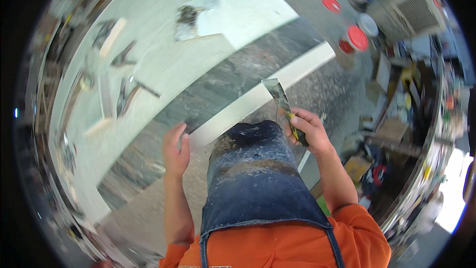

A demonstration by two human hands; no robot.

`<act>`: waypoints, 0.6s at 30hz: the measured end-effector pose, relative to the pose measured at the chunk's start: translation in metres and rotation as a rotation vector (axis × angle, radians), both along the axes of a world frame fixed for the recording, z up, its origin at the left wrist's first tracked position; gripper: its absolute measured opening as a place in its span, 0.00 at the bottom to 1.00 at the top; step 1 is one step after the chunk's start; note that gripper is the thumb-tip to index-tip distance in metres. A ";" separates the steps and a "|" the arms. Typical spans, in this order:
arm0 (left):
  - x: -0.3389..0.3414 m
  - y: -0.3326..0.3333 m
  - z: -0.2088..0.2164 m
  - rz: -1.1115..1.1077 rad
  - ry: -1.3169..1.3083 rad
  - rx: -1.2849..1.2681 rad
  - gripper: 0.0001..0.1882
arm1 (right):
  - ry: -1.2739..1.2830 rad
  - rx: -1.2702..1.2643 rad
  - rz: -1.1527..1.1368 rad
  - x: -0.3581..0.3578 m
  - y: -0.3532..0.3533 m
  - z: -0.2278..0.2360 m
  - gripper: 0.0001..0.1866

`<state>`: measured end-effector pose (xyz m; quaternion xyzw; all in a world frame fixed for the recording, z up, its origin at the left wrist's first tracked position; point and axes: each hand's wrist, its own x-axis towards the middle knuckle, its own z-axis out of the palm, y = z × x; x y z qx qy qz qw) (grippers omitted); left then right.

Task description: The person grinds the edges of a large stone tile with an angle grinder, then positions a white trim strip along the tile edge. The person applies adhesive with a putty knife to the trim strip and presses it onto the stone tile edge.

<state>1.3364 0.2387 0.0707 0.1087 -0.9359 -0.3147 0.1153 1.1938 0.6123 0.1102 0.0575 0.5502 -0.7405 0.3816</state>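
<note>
My right hand (310,131) grips a putty knife (278,95) by its yellow and black handle. The wide metal blade points up and left, its tip over the pale strip (233,114) along the near edge of a dark grey, veined slab (223,79). Whether the blade touches the strip I cannot tell. My left hand (176,151) is at the strip's left end, fingers loosely bent and thumb apart, with no tool in it. A stained dark blue apron (258,178) hangs in front of me, against the strip's near side.
Beyond the slab, a pale worktop (158,64) carries hand tools (130,94) and a sheet with a dark smear (188,16). Red-lidded bucket (357,38) and a grey vented machine (414,12) stand at far right. Cluttered shelving (396,129) lines the right side.
</note>
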 end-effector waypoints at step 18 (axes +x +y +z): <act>0.194 0.153 -0.071 1.289 -0.086 0.184 0.14 | 1.376 0.681 0.506 -0.287 -0.171 -0.047 0.22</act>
